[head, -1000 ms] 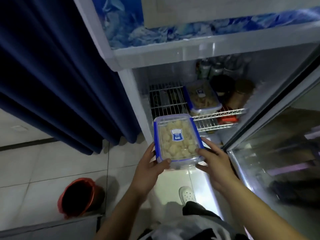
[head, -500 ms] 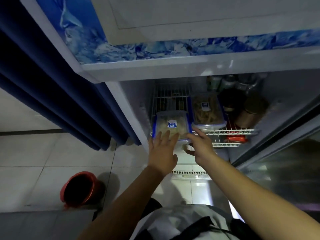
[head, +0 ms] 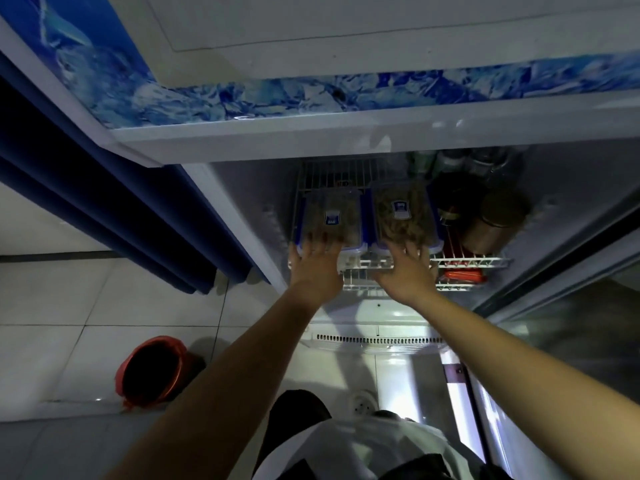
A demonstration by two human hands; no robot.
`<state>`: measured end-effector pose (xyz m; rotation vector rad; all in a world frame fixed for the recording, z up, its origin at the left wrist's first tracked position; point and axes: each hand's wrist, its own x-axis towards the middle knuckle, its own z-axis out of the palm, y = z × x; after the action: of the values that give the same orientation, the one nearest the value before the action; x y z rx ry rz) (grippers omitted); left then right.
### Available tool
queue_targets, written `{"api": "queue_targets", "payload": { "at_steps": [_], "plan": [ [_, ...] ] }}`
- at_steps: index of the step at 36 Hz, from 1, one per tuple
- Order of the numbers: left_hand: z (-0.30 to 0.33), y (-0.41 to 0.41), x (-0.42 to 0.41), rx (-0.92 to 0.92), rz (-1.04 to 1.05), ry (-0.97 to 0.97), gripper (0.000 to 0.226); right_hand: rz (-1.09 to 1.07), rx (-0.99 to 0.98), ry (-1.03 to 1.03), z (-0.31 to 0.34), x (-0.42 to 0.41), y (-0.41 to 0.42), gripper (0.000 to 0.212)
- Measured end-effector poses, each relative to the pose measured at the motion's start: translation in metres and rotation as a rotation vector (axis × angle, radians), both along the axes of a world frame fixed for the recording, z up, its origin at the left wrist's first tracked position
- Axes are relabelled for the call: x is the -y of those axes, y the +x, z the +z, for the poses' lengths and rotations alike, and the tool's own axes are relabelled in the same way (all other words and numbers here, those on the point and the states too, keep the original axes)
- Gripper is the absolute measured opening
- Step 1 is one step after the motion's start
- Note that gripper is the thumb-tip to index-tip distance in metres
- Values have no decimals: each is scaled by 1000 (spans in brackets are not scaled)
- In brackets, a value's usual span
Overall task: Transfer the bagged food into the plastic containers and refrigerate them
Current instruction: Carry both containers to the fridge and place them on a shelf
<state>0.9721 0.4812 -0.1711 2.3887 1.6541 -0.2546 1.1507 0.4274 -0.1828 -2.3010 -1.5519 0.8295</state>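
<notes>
Containers sit side by side on the wire shelf; left hand and right hand, fingers straight, push them in; closing the fridge likely comes next.

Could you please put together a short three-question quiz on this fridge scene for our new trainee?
1. True or false: the two plastic containers sit side by side on the wire shelf.
2. Which hand touches which container? A) each hand on its own container B) both hands on one container C) neither hand touches one.
3. Fill in: the fingers of both hands are ____, pressing rather than gripping.

Key
1. True: the left container and the right container lie next to each other.
2. A: the left hand is on the left container, the right hand on the right one.
3. Straight.
</notes>
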Motion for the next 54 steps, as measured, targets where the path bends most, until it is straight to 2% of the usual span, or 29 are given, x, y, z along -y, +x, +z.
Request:
{"api": "queue_targets", "payload": {
  "at_steps": [3,5,10,17,21,23,29,39,44,48,54],
  "plan": [
    [-3,7,-9,-37,18,-33,94,128,174,-149,-8,-3,20,84],
    [-5,9,-15,-37,24,-44,97,184,207,-182,-13,-3,28,89],
    [-13,14,-16,-103,27,-37,99,173,142,-189,-16,0,29,93],
    [-25,19,-18,-181,4,-124,94,154,84,-209,-10,-2,22,95],
    [-34,15,-8,-132,-1,-75,87,155,73,-208,-10,-3,24,95],
    [-36,10,-3,-88,-16,-74,91,153,73,-203,-11,-2,24,96],
    [-33,-1,0,-45,-65,-60,97,155,101,-198,-17,0,21,100],
    [-26,-8,6,-146,-80,-95,104,232,259,-202,-15,14,17,100],
    [-15,-24,22,10,-120,-48,92,220,226,-111,-13,49,1,90],
    [-4,-49,43,188,-170,-37,88,88,164,-35,-9,78,-20,85],
    [24,-84,72,305,-282,-94,89,-99,121,98,20,132,-57,80]
  ]
}}
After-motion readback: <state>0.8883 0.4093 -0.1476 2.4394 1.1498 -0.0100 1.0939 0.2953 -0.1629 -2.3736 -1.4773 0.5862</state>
